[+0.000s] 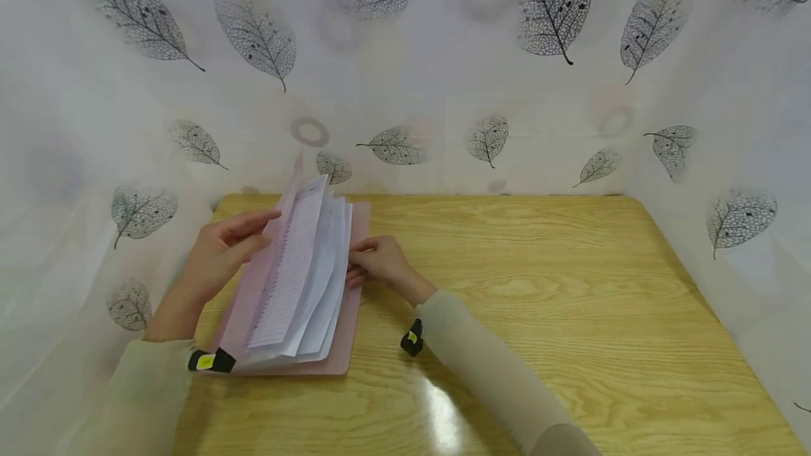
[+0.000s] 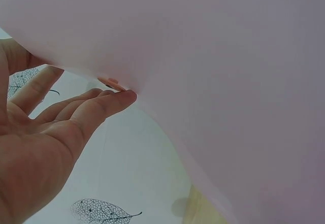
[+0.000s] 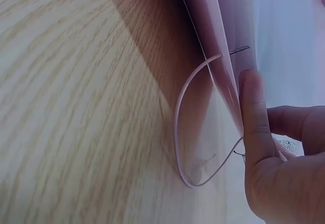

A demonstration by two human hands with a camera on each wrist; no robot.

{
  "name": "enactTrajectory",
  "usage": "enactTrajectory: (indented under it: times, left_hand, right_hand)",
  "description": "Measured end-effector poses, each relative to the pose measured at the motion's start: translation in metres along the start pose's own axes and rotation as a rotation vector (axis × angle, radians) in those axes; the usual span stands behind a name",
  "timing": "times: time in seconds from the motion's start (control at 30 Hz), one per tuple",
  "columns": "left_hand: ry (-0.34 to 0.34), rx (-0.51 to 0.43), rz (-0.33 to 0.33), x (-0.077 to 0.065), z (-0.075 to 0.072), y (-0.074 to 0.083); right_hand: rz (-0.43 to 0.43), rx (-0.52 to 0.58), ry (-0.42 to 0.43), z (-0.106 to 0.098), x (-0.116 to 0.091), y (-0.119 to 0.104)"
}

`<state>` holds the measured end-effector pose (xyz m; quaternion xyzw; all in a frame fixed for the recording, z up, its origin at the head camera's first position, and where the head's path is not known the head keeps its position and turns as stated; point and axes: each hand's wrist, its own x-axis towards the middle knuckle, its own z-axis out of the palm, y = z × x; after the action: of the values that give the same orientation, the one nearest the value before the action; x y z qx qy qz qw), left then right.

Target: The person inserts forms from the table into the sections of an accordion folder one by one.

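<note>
A ring-bound notebook (image 1: 298, 266) with a pink cover and lined white pages stands partly open on the left of the table. My left hand (image 1: 224, 252) holds its raised front cover (image 1: 256, 294) near the edge, with thumb and fingers on either side of it. In the left wrist view that cover (image 2: 218, 82) fills most of the picture beside the hand (image 2: 66, 117). My right hand (image 1: 383, 262) grips the notebook at the right edge of its fanned pages (image 1: 326, 259), over the back cover (image 1: 338, 357). A thin pink elastic loop (image 3: 176, 117) hangs from the cover near the right hand (image 3: 279, 158).
The wood-grain table (image 1: 538, 315) extends to the right of the notebook. A pale curtain (image 1: 431, 83) printed with dark leaves encloses the back and sides. Small black devices with yellow labels are worn on both wrists, including the right wrist device (image 1: 412, 338).
</note>
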<state>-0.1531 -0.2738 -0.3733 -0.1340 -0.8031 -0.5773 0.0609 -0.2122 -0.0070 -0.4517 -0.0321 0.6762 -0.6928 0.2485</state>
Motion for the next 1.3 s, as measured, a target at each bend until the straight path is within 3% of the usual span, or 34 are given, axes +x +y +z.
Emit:
enactTrajectory:
  times: [0.33,0.83,1.1,1.3]
  left_hand:
    - [-0.013,-0.057,0.017,0.000,0.002,-0.001]
    - [0.001,-0.007,-0.041,0.002,0.013,-0.009]
    - [-0.012,0.167,-0.007,0.007,0.034,-0.017]
    - [-0.035,0.331,-0.054,0.009,0.054,-0.022]
  right_hand:
    - [0.001,0.009,0.010,0.001,0.003,0.002]
    - [0.004,-0.032,0.050,-0.014,-0.002,0.000]
    - [-0.042,-0.125,0.071,-0.041,-0.009,-0.006]
    - [-0.095,-0.225,0.119,-0.062,-0.016,-0.015]
